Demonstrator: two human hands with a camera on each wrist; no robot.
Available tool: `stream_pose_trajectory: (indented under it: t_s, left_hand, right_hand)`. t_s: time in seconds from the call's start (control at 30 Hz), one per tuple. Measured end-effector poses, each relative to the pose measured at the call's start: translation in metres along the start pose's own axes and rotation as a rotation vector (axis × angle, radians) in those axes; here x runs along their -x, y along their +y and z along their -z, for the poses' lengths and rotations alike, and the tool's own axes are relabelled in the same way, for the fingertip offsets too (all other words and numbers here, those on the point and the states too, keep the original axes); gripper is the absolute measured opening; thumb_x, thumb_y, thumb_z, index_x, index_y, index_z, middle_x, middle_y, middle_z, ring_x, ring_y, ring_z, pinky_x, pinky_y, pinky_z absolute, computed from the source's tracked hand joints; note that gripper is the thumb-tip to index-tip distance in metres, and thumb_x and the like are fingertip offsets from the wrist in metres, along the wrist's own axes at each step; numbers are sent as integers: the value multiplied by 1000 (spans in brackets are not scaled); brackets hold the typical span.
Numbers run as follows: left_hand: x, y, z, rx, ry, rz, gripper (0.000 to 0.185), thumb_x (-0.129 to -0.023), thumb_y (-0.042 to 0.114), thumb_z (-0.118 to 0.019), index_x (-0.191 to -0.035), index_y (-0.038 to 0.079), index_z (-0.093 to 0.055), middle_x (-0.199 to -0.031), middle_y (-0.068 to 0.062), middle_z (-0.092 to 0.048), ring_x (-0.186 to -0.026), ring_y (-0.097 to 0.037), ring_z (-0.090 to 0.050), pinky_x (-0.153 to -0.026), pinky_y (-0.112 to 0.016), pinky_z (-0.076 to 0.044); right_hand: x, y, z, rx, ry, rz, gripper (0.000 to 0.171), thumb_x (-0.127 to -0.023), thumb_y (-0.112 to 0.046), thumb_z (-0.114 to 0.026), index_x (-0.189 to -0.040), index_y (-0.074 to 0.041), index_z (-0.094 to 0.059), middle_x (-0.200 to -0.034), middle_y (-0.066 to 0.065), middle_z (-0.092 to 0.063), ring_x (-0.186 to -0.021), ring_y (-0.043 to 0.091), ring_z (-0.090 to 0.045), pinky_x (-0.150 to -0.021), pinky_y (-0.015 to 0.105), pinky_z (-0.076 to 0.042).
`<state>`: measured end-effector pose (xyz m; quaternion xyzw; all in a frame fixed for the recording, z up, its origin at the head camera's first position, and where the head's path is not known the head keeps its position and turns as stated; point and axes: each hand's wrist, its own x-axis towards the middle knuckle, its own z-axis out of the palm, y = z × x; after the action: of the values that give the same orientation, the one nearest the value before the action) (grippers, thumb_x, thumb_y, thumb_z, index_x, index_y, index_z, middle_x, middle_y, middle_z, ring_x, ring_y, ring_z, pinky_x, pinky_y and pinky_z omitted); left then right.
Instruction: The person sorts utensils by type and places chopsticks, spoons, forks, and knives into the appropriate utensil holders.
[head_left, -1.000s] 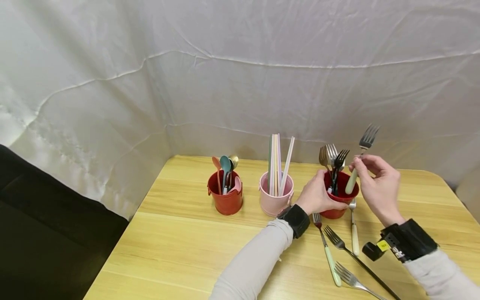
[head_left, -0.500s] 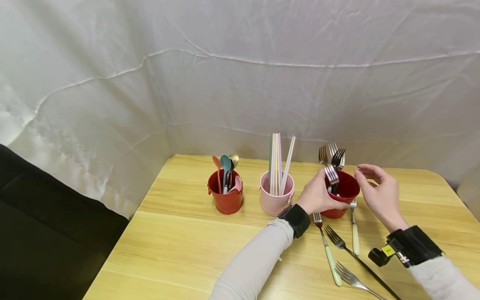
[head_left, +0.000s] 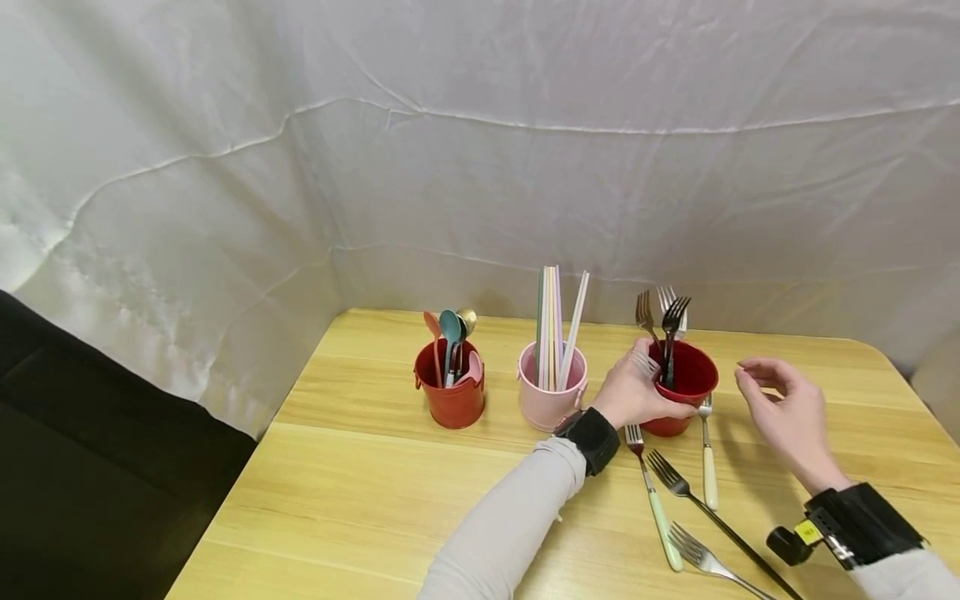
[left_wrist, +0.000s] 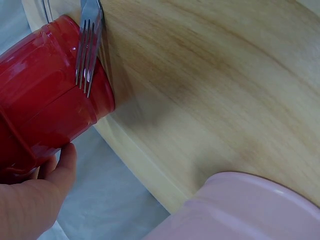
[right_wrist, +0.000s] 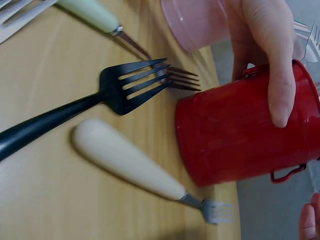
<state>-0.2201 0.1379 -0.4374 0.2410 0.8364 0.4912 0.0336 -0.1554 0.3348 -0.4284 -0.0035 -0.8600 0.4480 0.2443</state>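
Observation:
My left hand [head_left: 636, 393] grips the right-hand red bucket [right_wrist: 235, 135] around its side, thumb across the front. Several forks stand in that bucket, among them a black fork [head_left: 672, 321]; a silver fork [head_left: 645, 363] leans out at the left over my hand. To the right of the bucket, my right hand [head_left: 789, 421] hovers with relaxed, slightly bent fingers and holds nothing. In front of the bucket lie a green-handled fork [head_left: 660, 518], a long black fork [right_wrist: 120, 87], a silver fork [head_left: 705, 558] and a cream-handled fork [right_wrist: 125, 157].
A pink bucket [head_left: 546, 410] with several chopsticks [head_left: 553, 321] stands left of my left hand. Further left is another red bucket [head_left: 457, 410] holding several spoons [head_left: 450, 327]. Pale cloth [head_left: 525, 183] hangs behind the wooden table [head_left: 360, 483].
My right hand let go of a fork into the right-hand red bucket, where it tipped to the left. The hand then drew back to the right; my left hand has stayed on the bucket.

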Motion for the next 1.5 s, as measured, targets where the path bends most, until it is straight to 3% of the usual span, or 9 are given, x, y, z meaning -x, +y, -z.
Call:
stream_pose_trajectory:
  t_s: [0.13,0.2,0.37,0.43,0.57,0.73,0.9,1.1,1.5]
  left_hand:
    - [0,0,0,1,0,-11,84,-65,23,-96,-131,19,-44,-124,3,-68,-109,1,-61,-93,-11,-47]
    - [1,0,0,4,-1,-13,85,-65,22,-96,-132,18,-44,-125,3,-68,-110,1,-61,-93,-11,-47]
    - [1,0,1,11,0,-5,85,-65,21,-96,-132,19,-44,-125,4,-68,-110,2,-61,-93,-12,-47]
    - [1,0,1,5,2,-3,85,-65,22,-96,-132,19,-44,-124,4,-68,-110,2,-61,-93,-11,-47]
    - [1,0,1,-6,6,1,85,-64,22,-97,-132,19,-45,-124,4,-68,-109,2,-61,-93,-11,-47]
    - [1,0,1,-9,10,10,86,-64,23,-97,-132,19,-45,-123,5,-68,-109,2,-61,-93,-11,-47]
    - [2,1,2,-2,11,17,85,-64,22,-96,-131,19,-45,-122,6,-67,-109,2,-61,-93,-11,-47]
    - [2,1,1,6,12,9,83,-65,22,-96,-131,19,-46,-122,4,-68,-108,2,-61,-92,-11,-47]
    - [1,1,0,-1,18,10,82,-65,22,-96,-129,20,-45,-120,7,-68,-106,2,-61,-91,-10,-47]
  right_hand:
    - [6,7,5,54,-74,-2,26,-98,-15,-62,-115,5,-64,-91,-39,-55,-82,-23,-52,-71,-2,-44]
    - [8,11,8,89,-116,-3,27,-98,-17,-63,-115,4,-65,-89,-31,-60,-81,-23,-51,-69,-1,-45]
    - [13,21,8,179,-236,-3,29,-97,-17,-64,-117,4,-63,-100,18,-72,-79,-23,-47,-64,7,-47]
    - [15,23,8,202,-289,-17,31,-97,-16,-64,-119,6,-62,-104,28,-70,-78,-22,-46,-63,11,-48]
    - [18,25,7,239,-398,-80,30,-98,-18,-63,-113,8,-60,-95,22,-70,-70,-12,-53,-59,18,-50]
    - [20,23,3,329,-511,-107,30,-100,-28,-62,-101,2,-59,-81,7,-67,-62,8,-56,-54,23,-45]
    - [20,25,-2,442,-563,-95,35,-98,-38,-62,-93,-4,-61,-76,2,-65,-64,13,-52,-56,25,-38]
    - [19,27,-9,454,-640,-120,35,-95,-39,-66,-90,-4,-65,-76,2,-66,-67,15,-53,-58,28,-39]
    - [20,29,-13,477,-621,-116,21,-88,-25,-68,-87,-4,-65,-79,5,-65,-67,16,-51,-60,30,-39]
